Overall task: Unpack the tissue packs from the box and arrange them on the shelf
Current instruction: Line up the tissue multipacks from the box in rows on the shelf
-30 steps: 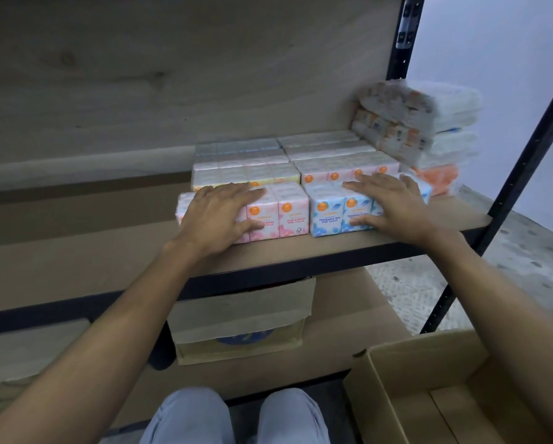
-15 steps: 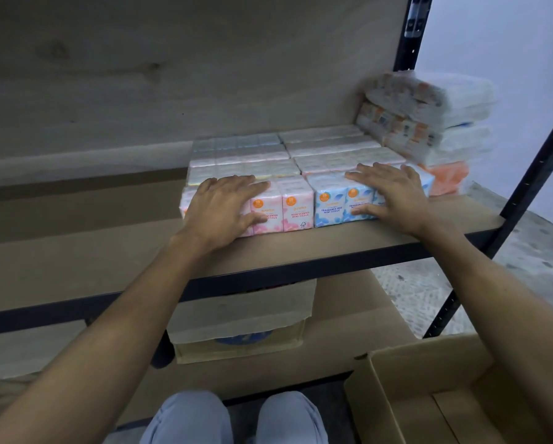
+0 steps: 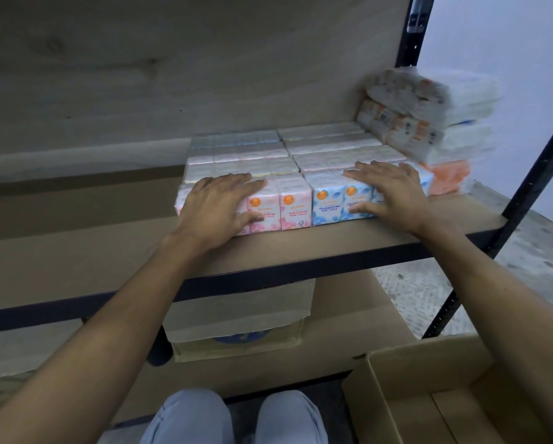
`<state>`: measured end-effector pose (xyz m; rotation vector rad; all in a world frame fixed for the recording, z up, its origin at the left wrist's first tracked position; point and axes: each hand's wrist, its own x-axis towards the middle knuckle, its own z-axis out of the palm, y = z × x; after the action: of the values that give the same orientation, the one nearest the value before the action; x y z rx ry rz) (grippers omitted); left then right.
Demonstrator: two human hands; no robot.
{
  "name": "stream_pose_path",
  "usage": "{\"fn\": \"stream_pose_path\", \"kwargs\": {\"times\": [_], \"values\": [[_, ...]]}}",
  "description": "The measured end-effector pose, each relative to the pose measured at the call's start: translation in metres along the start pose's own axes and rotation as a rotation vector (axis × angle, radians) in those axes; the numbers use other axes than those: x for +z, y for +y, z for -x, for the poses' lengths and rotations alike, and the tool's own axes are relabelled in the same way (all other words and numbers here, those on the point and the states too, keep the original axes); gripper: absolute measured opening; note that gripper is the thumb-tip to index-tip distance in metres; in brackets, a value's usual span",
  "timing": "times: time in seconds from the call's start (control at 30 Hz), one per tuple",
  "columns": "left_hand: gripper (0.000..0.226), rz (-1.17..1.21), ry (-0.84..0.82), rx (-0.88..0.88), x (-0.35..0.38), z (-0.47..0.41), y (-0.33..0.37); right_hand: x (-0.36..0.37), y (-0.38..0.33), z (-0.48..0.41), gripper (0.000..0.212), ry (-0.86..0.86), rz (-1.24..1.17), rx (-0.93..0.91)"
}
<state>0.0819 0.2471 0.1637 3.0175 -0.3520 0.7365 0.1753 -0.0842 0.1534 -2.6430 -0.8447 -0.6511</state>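
bare left forearm point(image 3: 115, 315), bare right forearm point(image 3: 499, 293), pale blue trousers point(image 3: 185, 418)

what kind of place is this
Probably a storeroom or shop back room: a plain metal-framed shelf holds rows of tissue packs, with an open cardboard box nearby.

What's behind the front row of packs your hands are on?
Behind the pink packs and blue packs under the left hand and right hand, further rows of packs reach toward the back panel. Only their tops show; fronts are covered.

Box point(image 3: 428, 370) half out of frame; stacked packs point(image 3: 428, 100) a blur; pink pack's label point(image 3: 268, 214) partly under left hand point(image 3: 214, 209)
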Motion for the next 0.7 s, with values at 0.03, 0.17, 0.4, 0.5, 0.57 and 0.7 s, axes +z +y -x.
{"fn": "stream_pose_path", "kwargs": {"times": [0.03, 0.17, 0.4, 0.5, 0.57, 0.7], "values": [[0.064, -0.001, 0.0, -0.002, -0.0001, -0.0002, -0.0002, -0.0001, -0.0001, -0.0007, 0.071, -0.003, 0.003, 0.0], [0.064, -0.014, 0.008, -0.004, 0.0024, -0.001, -0.0015, 0.0003, 0.0004, -0.0027, 0.072, -0.017, 0.021, -0.002], [0.066, -0.031, 0.017, -0.007, 0.0055, -0.0032, -0.0035, 0.0001, 0.0007, -0.005, 0.074, -0.039, 0.05, 0.0], [0.068, -0.029, 0.017, -0.009, 0.0053, -0.002, -0.0018, 0.0008, 0.0011, -0.005, 0.074, -0.045, 0.054, 0.002], [0.067, -0.029, 0.016, -0.008, 0.005, -0.0014, -0.0015, 0.0011, 0.0011, -0.0053, 0.075, -0.051, 0.06, 0.003], [0.066, -0.02, -0.002, 0.001, 0.0027, -0.002, -0.0005, 0.0005, 0.0017, -0.0056, 0.075, -0.057, 0.061, 0.003]]}}
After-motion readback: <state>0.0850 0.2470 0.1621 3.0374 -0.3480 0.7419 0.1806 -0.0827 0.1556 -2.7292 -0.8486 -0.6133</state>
